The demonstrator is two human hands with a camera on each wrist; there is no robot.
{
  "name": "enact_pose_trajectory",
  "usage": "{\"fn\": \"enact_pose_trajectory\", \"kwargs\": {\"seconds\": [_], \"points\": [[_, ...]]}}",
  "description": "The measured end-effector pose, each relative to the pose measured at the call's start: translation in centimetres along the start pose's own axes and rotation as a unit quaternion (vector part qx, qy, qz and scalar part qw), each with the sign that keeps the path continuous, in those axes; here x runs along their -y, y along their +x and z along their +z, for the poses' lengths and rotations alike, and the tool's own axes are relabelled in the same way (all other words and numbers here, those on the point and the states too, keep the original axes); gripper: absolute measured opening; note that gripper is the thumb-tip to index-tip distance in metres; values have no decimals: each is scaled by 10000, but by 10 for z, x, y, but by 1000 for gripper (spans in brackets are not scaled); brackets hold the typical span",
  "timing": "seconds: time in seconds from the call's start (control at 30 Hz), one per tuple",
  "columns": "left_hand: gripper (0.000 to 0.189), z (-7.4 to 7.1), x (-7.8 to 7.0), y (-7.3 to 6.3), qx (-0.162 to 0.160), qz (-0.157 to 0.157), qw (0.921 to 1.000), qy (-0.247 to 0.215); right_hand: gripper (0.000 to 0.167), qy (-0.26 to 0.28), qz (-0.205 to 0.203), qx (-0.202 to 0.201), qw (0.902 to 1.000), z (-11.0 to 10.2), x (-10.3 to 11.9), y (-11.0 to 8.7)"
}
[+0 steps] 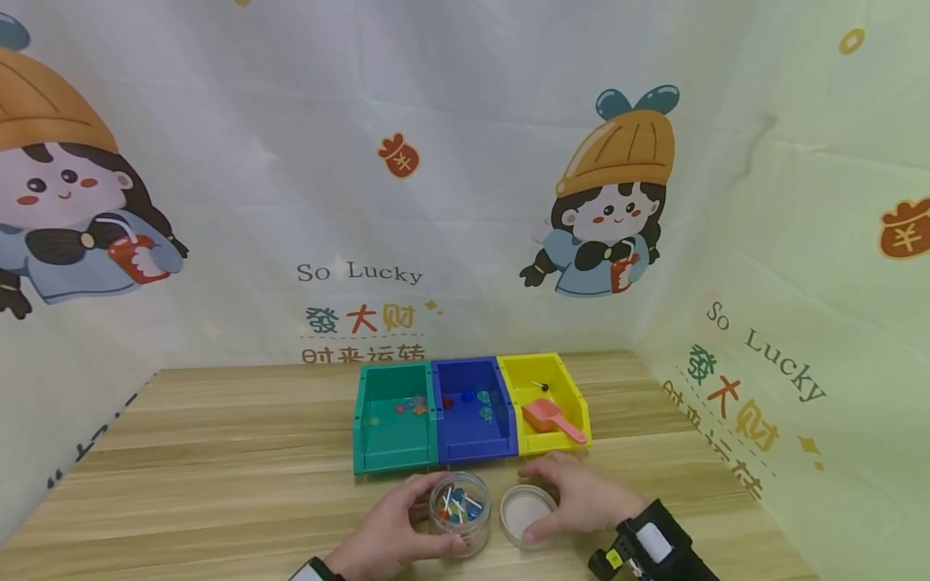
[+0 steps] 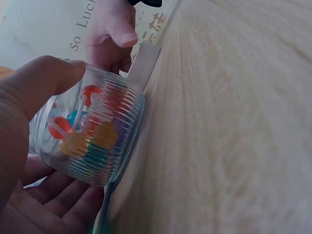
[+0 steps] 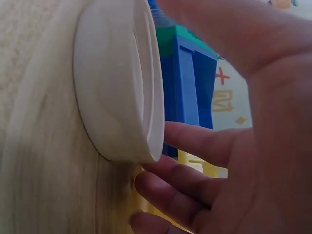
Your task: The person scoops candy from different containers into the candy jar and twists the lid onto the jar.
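My left hand (image 1: pixel 395 528) holds a clear ridged jar (image 2: pixel 119 126) upright on the table, thumb on one side and fingers around the other. Inside the jar are several small coloured balls on short white sticks (image 1: pixel 459 504), like tiny lollipops; its mouth is uncovered. Just right of the jar, a round white lid (image 1: pixel 525 514) lies flat on the table with its hollow side up. My right hand (image 1: pixel 581 496) is around the lid's right side, thumb and fingers spread. In the right wrist view its fingers (image 3: pixel 195 141) are loosely bent beside the lid's rim; firm contact cannot be told.
Behind the hands stand three joined bins: a green bin (image 1: pixel 388 387) and a blue bin (image 1: pixel 465 375) with small beads, and a yellow bin (image 1: pixel 526 371) with a pink scoop (image 1: pixel 545 414) and a black ball on a stick (image 1: pixel 543 386). A printed cloth (image 1: pixel 472 202) hangs behind the wooden table (image 1: pixel 240 452).
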State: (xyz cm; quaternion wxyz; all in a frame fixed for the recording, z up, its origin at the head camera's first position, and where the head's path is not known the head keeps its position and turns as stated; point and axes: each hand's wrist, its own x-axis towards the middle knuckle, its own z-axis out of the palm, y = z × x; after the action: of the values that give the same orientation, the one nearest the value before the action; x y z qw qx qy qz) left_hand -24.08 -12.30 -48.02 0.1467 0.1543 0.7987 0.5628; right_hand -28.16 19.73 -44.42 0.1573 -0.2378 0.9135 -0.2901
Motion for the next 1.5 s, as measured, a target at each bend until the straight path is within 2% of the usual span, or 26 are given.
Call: {"fn": "enact_pose_trajectory", "kwargs": {"seconds": [0.1, 0.23, 0.43, 0.67, 0.8, 0.9, 1.1, 1.27, 1.37, 1.5], "points": [[87, 0, 0, 1, 6, -116, 9999, -31, 88, -86, -40, 161, 9998, 3, 1, 1], [87, 0, -1, 2, 6, -155, 9999, -53, 86, -307, -9, 238, 9992, 7, 1, 3], [90, 0, -1, 1, 15, -183, 9998, 13, 82, -435, -116, -99, 9989, 11, 6, 4], [87, -1, -2, 1, 58, -199, 9997, -119, 87, 47, -432, -882, 9952, 8, 15, 6], [86, -1, -3, 0, 57, -162, 9998, -104, 86, 459, -736, -1126, 9898, 9, 23, 7], [85, 0, -3, 0, 61, -208, 9997, -142, 83, 703, -1061, -1264, 9838, 12, 29, 8], [85, 1, -2, 0, 73, -147, 9998, -109, 66, 1045, -1634, -1618, 9676, 22, 33, 9], [84, 1, 0, 0, 85, -163, 9998, -123, 60, 1189, -1812, -2020, 9551, 25, 35, 10], [84, 0, 0, 0, 57, -126, 9999, -98, 54, 1324, -1701, -2007, 9556, 25, 38, 10], [84, 0, 1, 0, 20, 28, 10000, -54, 48, 1430, -1511, -1670, 9638, 28, 42, 12]]}}
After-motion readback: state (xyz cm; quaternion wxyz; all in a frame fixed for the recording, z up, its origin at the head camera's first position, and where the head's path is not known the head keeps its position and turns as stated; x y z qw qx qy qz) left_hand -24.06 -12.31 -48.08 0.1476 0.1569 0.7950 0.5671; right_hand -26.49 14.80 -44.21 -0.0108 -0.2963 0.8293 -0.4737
